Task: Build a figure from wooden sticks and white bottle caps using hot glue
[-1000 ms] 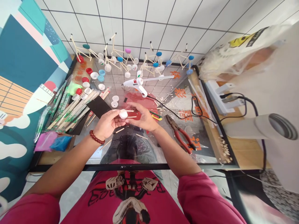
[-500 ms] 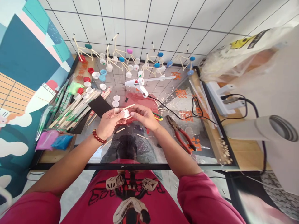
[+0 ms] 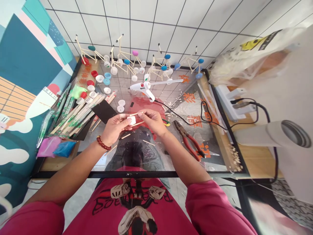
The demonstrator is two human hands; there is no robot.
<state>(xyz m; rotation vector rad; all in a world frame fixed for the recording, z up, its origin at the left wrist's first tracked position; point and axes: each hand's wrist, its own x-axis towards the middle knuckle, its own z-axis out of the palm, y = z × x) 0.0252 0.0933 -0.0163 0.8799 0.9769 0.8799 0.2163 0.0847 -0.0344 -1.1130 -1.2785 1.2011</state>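
My left hand [image 3: 117, 126] pinches a small white bottle cap [image 3: 132, 120] between thumb and fingers. Thin pale wooden sticks stand out from the cap; the lower stick [image 3: 138, 124] points right. On the upper stick [image 3: 136, 114], the thumb and fingertips of my right hand [image 3: 153, 121] are closed near its right end. How the sticks join the cap is hidden by the fingers. Beyond my hands a white glue gun [image 3: 144, 89] lies on the glass tabletop. A black card [image 3: 104, 111] is just left of my left hand.
Red-handled pliers [image 3: 189, 140] lie to the right, near the glue gun's black cable [image 3: 181, 119]. Bundled wooden sticks [image 3: 80, 114] and loose caps [image 3: 99, 78] are on the left. Several stick figures with caps [image 3: 163, 68] line the back edge. A power strip [image 3: 231, 102] sits at right.
My right fingers have shifted up from beside the cap to the upper stick's end. The cap has turned slightly, and the lower stick shows more clearly. My left hand stays almost still.
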